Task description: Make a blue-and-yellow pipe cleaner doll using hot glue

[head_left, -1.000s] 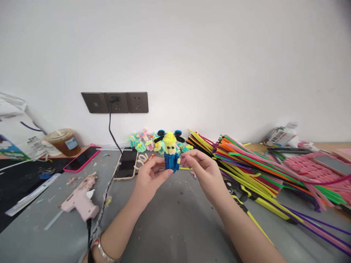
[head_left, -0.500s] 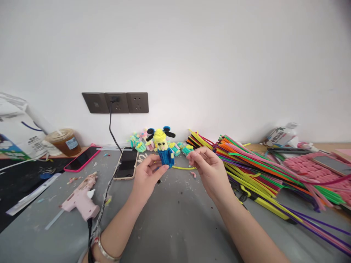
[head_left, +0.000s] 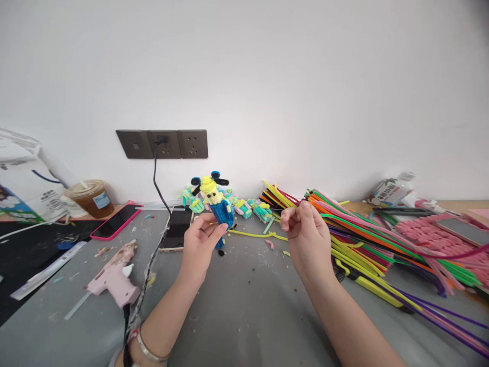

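A pipe-cleaner doll (head_left: 220, 211) with a yellow head, a blue body and black-and-blue pieces sticking out from its head is held upright, leaning slightly left. My left hand (head_left: 201, 243) is closed around its lower body, thumb across the front. A blue leg with a black tip shows below the fingers. My right hand (head_left: 310, 237) is raised to the right of the doll, apart from it, with thumb and forefinger pinched together. Whatever that pinch holds, if anything, is too small to make out. Yellow pipe cleaner pieces (head_left: 254, 235) lie on the table between the hands.
Bundled colourful pipe cleaners (head_left: 367, 229) lie at right, beside pliers with yellow handles (head_left: 376, 289). At left are a pink glue gun (head_left: 114, 285) with its cord, a pink-edged phone (head_left: 114, 222) and a drink cup (head_left: 91, 198). Small pipe-cleaner figures (head_left: 260, 210) sit near the wall.
My right hand has moved right and up, away from the doll, still pinched. My left hand has shifted slightly left and tilted the doll, bringing its leg into view.
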Tool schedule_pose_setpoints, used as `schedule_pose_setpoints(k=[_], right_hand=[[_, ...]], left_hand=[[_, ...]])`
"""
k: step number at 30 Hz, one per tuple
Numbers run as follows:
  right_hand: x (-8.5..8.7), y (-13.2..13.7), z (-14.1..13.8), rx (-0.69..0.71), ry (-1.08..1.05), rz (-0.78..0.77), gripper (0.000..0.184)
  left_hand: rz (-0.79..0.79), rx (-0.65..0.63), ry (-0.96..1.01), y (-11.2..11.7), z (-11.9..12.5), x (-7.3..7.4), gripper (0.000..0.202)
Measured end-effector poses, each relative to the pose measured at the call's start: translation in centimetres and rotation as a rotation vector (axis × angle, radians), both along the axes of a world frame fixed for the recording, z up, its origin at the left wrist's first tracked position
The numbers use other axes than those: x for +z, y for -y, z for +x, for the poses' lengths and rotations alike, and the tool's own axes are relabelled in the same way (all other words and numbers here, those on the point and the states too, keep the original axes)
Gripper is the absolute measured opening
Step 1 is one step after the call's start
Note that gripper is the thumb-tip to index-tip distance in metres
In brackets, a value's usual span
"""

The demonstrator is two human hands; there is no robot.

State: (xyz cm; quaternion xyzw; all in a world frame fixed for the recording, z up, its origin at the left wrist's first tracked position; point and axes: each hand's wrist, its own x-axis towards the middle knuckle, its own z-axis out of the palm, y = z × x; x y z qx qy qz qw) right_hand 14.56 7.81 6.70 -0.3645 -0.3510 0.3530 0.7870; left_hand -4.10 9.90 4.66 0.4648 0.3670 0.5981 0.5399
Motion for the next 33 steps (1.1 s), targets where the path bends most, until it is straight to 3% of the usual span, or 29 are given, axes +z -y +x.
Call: schedule_pose_setpoints(k=[4,10,17,22,25,30,33], right_hand=[[-0.1,-0.2,0.3,-0.008,-0.024,-0.017,0.036],[-0.2,0.0,0.1,0.053,0.120,-0.138,0.029],[-0.8,-0.3,-0.3,0.224,0.167,-0.176,0.042],[-0.8,-0.1,-0.3,0.269,0.317,-0.211,0.052],[-1.0,-0.2,-0.4,0.283,0.379,-0.210,0.048],[-1.8,-0.5,-0.5,0.192,0.774,-0.236,0.031],[-2.3,-0.4,-0.4,0.224,1.030,-0.336,0.042]], left_hand=[[0.008,0.001,0.012,0.0,0.0,-0.1,0.026],[0.012,-0.028,-0.014,0.0,0.0,-0.2,0.026],[0.026,-0.069,-0.042,-0.1,0.1,-0.4,0.023],[0.026,-0.083,-0.042,-0.1,0.1,-0.5,0.026],[0.024,-0.081,-0.042,-0.1,0.1,-0.5,0.027],[0.030,-0.081,-0.049,-0.1,0.0,-0.5,0.025],[0.033,-0.083,-0.056,-0.1,0.0,-0.5,0.025]])
